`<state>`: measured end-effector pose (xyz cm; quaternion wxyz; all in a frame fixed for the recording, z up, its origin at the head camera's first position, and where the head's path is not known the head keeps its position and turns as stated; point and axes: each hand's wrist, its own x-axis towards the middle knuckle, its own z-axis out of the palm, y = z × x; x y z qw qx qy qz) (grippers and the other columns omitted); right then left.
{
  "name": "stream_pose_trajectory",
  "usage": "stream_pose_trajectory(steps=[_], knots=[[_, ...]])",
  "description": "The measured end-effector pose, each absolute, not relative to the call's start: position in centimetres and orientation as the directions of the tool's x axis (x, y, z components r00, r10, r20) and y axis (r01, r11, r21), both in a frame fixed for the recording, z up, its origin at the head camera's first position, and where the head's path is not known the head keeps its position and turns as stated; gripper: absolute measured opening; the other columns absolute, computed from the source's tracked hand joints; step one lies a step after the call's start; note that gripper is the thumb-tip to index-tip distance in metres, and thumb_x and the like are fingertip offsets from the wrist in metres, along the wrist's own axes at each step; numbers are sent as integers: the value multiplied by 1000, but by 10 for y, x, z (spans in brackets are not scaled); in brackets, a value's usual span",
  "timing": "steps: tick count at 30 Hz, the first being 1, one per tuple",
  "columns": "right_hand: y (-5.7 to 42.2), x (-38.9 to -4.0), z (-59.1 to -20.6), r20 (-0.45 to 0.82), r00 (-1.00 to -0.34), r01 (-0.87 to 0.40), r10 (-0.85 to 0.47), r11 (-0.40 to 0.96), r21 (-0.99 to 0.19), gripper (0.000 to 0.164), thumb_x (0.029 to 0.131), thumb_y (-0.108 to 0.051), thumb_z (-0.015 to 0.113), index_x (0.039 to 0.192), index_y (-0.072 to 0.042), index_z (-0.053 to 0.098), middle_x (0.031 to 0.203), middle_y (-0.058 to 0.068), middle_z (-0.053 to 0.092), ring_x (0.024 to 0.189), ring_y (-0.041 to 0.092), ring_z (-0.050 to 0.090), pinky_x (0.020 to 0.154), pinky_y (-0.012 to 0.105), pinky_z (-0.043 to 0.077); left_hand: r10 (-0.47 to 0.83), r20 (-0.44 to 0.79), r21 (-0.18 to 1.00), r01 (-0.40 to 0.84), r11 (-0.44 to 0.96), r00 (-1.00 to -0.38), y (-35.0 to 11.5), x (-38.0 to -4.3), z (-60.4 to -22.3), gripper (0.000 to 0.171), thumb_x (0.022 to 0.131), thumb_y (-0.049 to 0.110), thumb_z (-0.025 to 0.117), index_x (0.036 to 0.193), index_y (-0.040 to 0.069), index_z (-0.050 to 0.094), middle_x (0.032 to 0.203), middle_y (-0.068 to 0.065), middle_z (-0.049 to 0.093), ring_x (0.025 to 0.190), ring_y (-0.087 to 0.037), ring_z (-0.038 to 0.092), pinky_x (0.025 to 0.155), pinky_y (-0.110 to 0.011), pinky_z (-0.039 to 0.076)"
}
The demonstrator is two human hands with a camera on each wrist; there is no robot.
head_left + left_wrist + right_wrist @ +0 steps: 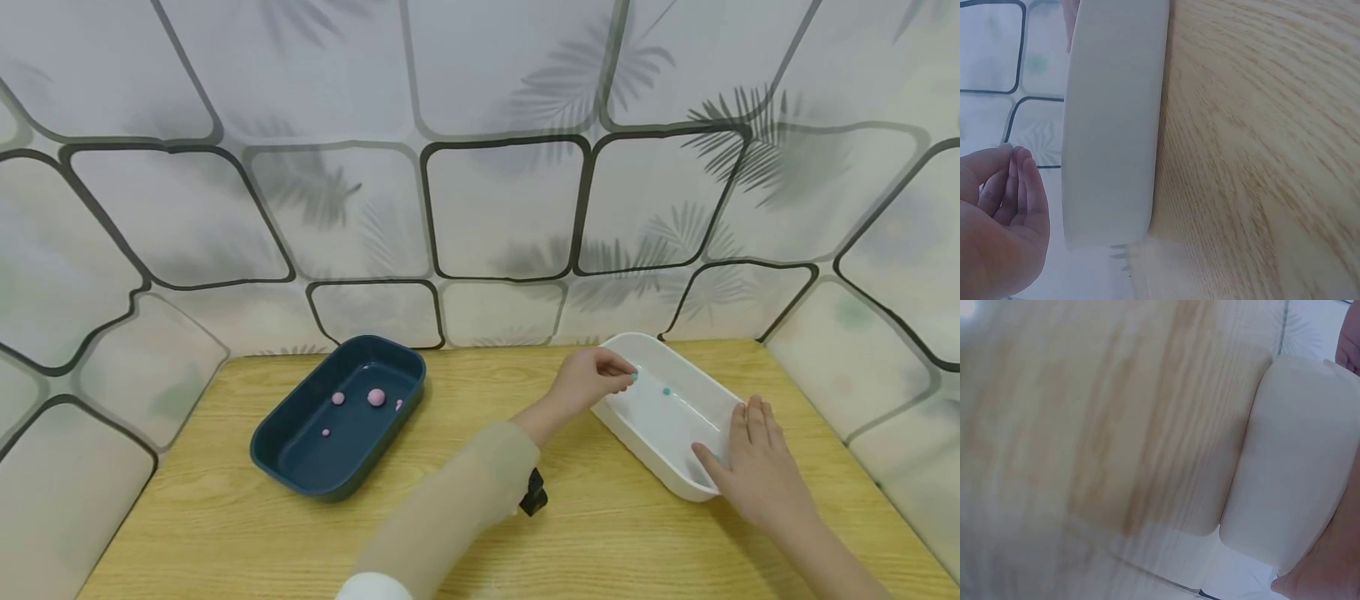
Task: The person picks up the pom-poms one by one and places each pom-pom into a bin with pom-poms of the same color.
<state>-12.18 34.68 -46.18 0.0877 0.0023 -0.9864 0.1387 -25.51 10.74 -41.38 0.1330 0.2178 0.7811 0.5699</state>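
Observation:
In the head view my left hand (588, 385) pinches a tiny teal ball (634, 377) between thumb and fingertips, over the left rim of a white tray (641, 450). The left wrist view has the same hand (1007, 219) beside the tray's outer wall (1110, 125). Another teal ball (667, 391) lies on the tray floor, and a bit of teal shows near my right thumb. My right hand (765, 471) rests on the tray's near right rim with its fingers straight. Only part of the right hand (1329, 562) appears in the right wrist view.
A dark blue tray (300, 467) stands to the left on the wooden table (600, 533). Several pink balls of differing size lie in it, among them a larger one (377, 397). Behind the table hangs a patterned backdrop (502, 208). A black object (534, 493) sits at the left wrist.

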Motion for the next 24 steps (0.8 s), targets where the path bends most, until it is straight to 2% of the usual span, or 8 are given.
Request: stream_pose_trajectory(steps=[5, 14, 20, 24], knots=[[347, -121, -463, 192, -981, -35, 17, 964, -265, 93, 110, -43, 53, 150, 33, 18, 161, 54, 12, 156, 65, 6, 130, 72, 6, 465, 33, 952, 170, 255, -885, 113, -259, -415, 10, 99, 10, 77, 106, 6, 82, 100, -9, 81, 73, -1, 66, 68, -16, 57], [347, -121, -463, 200, -980, -40, 14, 965, -260, 92, 110, -42, 53, 150, 33, 19, 160, 54, 13, 155, 65, 8, 129, 73, 9, 444, 47, 936, 195, 294, -895, 122, -263, -419, 10, 98, 11, 77, 104, 5, 82, 97, -10, 81, 69, -2, 67, 63, -13, 54], [347, -121, -462, 201, -980, -41, 13, 964, -262, 92, 110, -43, 52, 150, 33, 18, 160, 54, 12, 155, 65, 7, 128, 73, 11, 403, 14, 933, 157, 324, -915, 125, -264, -419, 10, 98, 11, 77, 104, 5, 83, 95, -10, 82, 72, -9, 73, 62, -13, 54], [346, -121, -461, 182, -983, -36, 14, 963, -266, 93, 110, -44, 51, 151, 33, 17, 161, 53, 9, 156, 65, 5, 129, 73, 8, 381, -3, 933, 135, 333, -924, 126, -264, -419, 10, 98, 10, 77, 105, 4, 83, 94, -10, 82, 76, -13, 77, 65, -15, 58]])
